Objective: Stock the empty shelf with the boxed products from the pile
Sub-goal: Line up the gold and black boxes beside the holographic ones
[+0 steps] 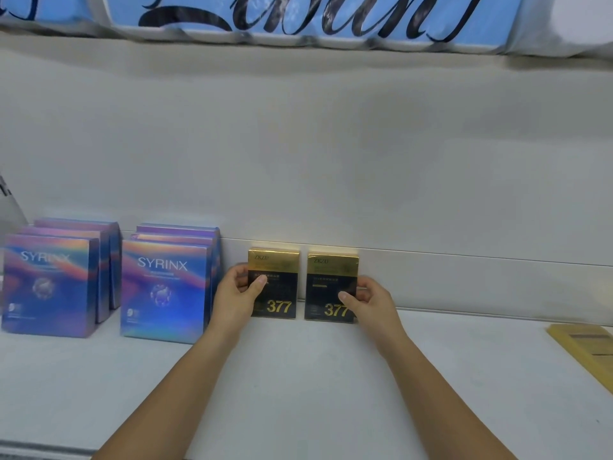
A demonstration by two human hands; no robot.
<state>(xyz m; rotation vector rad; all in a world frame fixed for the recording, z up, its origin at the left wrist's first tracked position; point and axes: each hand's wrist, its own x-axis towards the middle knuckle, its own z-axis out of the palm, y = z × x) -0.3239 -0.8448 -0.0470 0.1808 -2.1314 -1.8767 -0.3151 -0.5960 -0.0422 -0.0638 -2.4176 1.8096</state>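
Both arms reach up from the bottom of the frame onto the white shelf (298,376), and each hand has a box. The left hand (237,290), just left of centre, grips the left black-and-gold box (277,293) by its left edge, thumb pressed across the front and fingers curled behind. The right hand (365,300) mirrors it on the right black-and-gold box (328,287), thumb on the face, fingers wrapped round the right edge. Both boxes stand upright at centre frame, side by side with a narrow gap between them, close to the back wall. Each reads "ZKZU" on its gold top band and a big gold "377" low on the black face; the smaller print is too fine to read. Over at the left of the frame stand two rows of iridescent blue-purple boxes, the far-left SYRINX row (49,283) and the nearer SYRINX row (166,287). A yellow flat box (587,346) lies at the right edge. Along the top, a blue banner (298,18) carries large black script lettering, cut off and not legible.
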